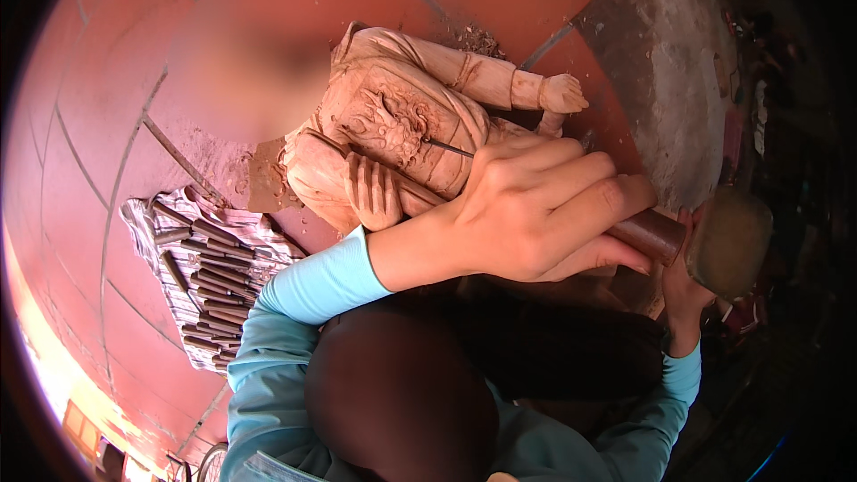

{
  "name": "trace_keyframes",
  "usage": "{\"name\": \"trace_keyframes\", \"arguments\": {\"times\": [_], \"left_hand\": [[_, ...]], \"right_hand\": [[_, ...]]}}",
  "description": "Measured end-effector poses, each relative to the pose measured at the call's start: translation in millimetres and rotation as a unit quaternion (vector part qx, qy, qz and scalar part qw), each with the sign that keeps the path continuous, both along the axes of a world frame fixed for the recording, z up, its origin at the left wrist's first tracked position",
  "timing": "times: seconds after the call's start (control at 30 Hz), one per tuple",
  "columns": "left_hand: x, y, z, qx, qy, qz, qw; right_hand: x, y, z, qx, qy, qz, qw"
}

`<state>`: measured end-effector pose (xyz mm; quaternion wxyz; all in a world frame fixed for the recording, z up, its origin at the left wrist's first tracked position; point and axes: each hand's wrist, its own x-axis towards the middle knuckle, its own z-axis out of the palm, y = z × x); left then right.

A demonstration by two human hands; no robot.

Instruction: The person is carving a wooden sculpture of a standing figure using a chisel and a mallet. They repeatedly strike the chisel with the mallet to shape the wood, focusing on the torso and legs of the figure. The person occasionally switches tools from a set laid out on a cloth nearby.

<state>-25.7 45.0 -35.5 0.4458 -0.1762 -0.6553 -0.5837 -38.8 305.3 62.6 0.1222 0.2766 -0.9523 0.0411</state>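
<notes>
On my feed, L hand [536, 205] clenched round chisel [649, 234], R hand [686, 295] gripping mallet [732, 245]. Carved wooden fig. [357, 116] lies just beyond L hand, chisel tip at its torso; tools [225, 284] on striped cloth [143, 223], well L of both.

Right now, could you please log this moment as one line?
Left hand: grips chisel, tip at carved figure | Right hand: holds mallet | Nearby: tools on striped cloth

Glare whitens the lower left, shadow fills the right, floor tiles [98, 107] bow.
</notes>
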Motion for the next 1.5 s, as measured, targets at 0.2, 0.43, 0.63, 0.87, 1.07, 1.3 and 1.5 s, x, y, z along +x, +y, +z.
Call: {"name": "trace_keyframes", "arguments": {"times": [0.2, 0.43, 0.63, 0.87, 1.07, 1.3, 1.5], "left_hand": [[1.1, -0.9, -3.4, -0.011, 0.001, -0.007, 1.000], [13.0, -12.2, -2.4, -0.101, 0.131, 0.055, 0.985], [13.6, 18.1, -7.8, -0.118, 0.127, 0.026, 0.985], [31.2, 17.9, -23.5, -0.282, 0.131, -0.077, 0.947], [33.3, 15.2, -25.5, -0.332, 0.115, -0.085, 0.932], [33.8, 17.5, -27.5, -0.377, 0.098, -0.099, 0.916], [36.4, 19.8, -32.2, -0.456, 0.038, -0.118, 0.881]], "right_hand": [[0.2, -30.8, -5.0, -0.192, 0.032, 0.054, 0.979], [1.4, -21.3, 1.4, 0.001, 0.040, 0.001, 0.999], [6.0, -38.5, -2.4, -0.065, 0.047, -0.002, 0.997], [4.1, -43.4, 10.3, 0.030, 0.036, 0.040, 0.998], [5.4, -42.5, 3.7, 0.050, 0.022, 0.025, 0.998], [4.7, -34.9, 3.5, 0.098, 0.002, 0.050, 0.994], [6.5, -30.8, -2.1, 0.013, -0.037, 0.016, 0.999]]}}
